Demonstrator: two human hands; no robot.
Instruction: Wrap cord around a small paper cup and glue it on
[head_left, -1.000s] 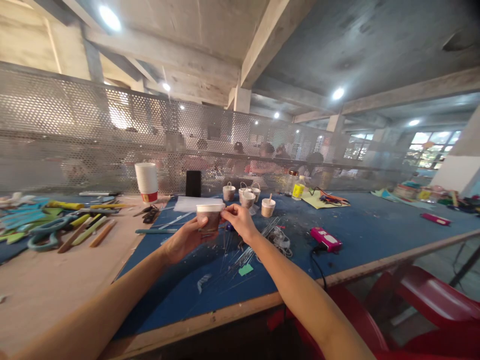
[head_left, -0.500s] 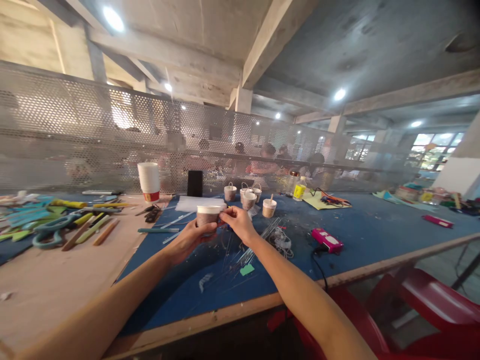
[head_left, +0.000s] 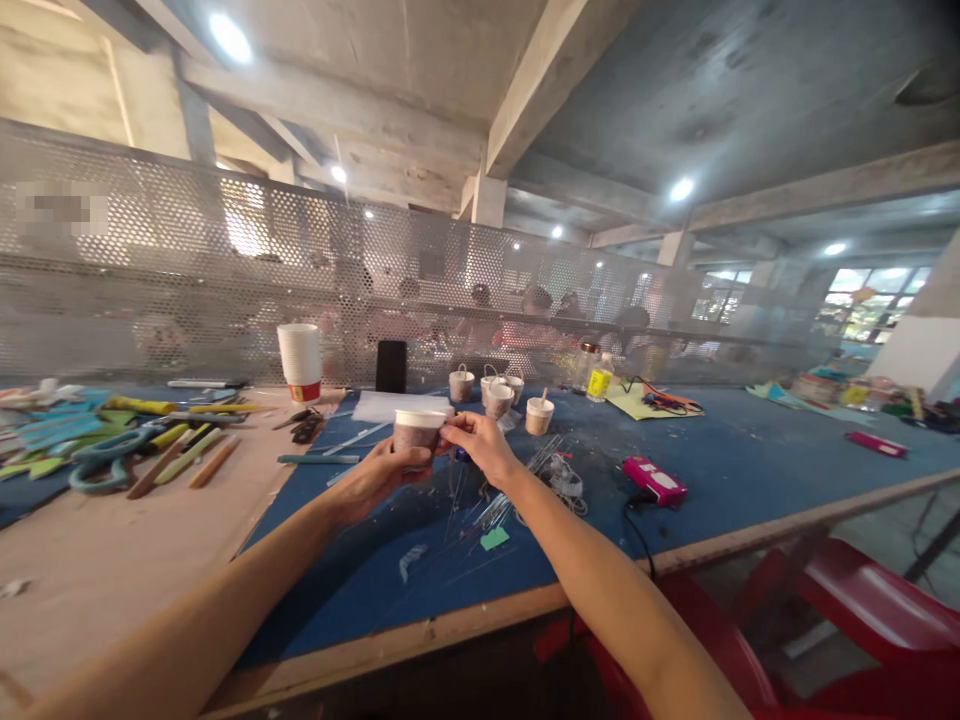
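Observation:
A small paper cup (head_left: 417, 430), greyish-brown with a white band at the rim, is held above the blue table top. My left hand (head_left: 386, 468) wraps its lower left side, thumb across the front. At its right edge, the fingers of my right hand (head_left: 474, 440) are pinched together against the cup; whether they grip anything else there is hidden. Behind the cup lies a white sheet (head_left: 371, 405). Beyond my right hand stand several small cups with looped handles, one of them a grey cup (head_left: 499, 402), and a cup with a stick (head_left: 538, 416) in it.
Thin wires (head_left: 499, 510) and a green scrap (head_left: 494, 539) lie below my right forearm. Scissors (head_left: 112, 462) and clay-coloured sticks are at left, near stacked paper cups (head_left: 298, 360). A magenta device (head_left: 654, 481) with a cable sits right. A perforated metal screen (head_left: 420, 270) closes the back.
The cup and both hands stay almost in place. The whole view has shifted very slightly.

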